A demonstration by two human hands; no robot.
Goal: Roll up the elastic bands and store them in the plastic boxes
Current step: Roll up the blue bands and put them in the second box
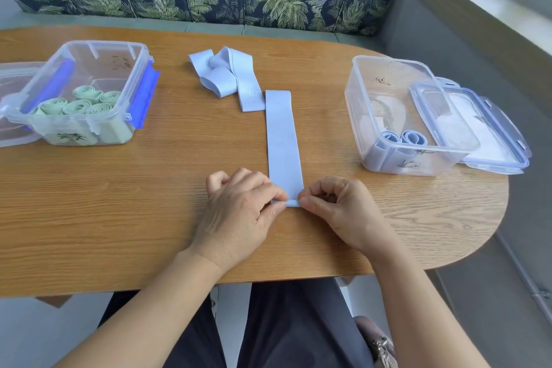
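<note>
A pale blue elastic band (282, 140) is laid flat on the wooden table (119, 203) — its near end is pinched at the corners by the left hand (239, 209) and the right hand (337, 209). Loose blue bands (227, 75) are heaped just beyond it. Rolled blue bands (401, 139) are held in the clear box (363, 89) to the right, green rolls (80, 103) in the blue-clipped box (98, 46) to the left.

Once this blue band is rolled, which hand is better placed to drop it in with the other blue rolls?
Probably right. The blue rolls lie in the right box, nearer the right hand; the left hand would have to cross over.
</note>
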